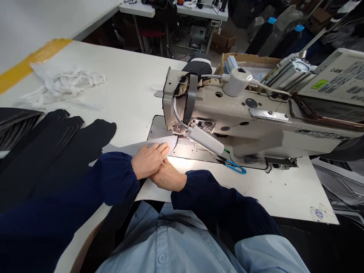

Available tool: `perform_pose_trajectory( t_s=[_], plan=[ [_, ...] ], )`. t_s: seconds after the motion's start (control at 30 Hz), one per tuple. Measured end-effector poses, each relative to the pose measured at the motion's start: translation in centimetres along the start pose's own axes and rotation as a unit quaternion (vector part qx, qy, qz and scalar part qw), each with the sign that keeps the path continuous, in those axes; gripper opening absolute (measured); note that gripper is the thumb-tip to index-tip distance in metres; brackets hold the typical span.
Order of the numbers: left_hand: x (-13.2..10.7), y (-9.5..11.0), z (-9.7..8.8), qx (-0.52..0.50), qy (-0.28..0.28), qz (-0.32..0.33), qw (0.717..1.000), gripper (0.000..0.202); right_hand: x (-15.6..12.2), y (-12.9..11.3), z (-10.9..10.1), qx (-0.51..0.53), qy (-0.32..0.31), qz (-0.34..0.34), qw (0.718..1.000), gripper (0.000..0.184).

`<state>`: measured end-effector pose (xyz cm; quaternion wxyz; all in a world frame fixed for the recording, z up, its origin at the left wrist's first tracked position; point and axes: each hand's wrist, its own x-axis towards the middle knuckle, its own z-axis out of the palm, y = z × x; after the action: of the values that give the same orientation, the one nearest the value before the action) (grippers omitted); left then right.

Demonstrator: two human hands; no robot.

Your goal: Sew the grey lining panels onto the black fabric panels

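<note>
Pale-blue shirt (182,242) fills the foreground. Beyond it the hands overlap: the left hand (150,159) rests flat on light mesh fabric (172,142), the right hand (168,176) tucked against it (whether its hidden fingers grip, I cannot tell). That fabric lies across the desk (125,76), reaching the sewing machine's (210,102) needle area; it looks thin, soft, light, probably best pressed flat near its edge.

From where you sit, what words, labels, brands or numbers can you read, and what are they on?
"HIGHLE…", ending blurred: sewing machine.
"C-…M", middle unclear: panel.
Too small or blurred to read: panel's other markings, table sticker, small box print.
</note>
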<state>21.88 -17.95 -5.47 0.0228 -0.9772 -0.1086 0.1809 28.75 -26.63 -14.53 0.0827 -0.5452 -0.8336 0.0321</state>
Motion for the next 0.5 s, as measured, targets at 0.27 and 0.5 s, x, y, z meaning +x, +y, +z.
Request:
perform_pose_trajectory(
  t_s=[0.27, 0.5],
  plan=[
    [0.32, 0.34, -0.36, -0.003, -0.005, -0.002, 1.000, 0.046, 0.02, 0.13, 0.00, 0.002, -0.005, -0.011, 1.000, 0.028],
    [0.36, 0.33, -0.63, 0.010, -0.026, -0.005, 1.000, 0.048, -0.01, 0.28, 0.09, 0.006, 0.001, -0.014, 1.000, 0.028]
  ],
)
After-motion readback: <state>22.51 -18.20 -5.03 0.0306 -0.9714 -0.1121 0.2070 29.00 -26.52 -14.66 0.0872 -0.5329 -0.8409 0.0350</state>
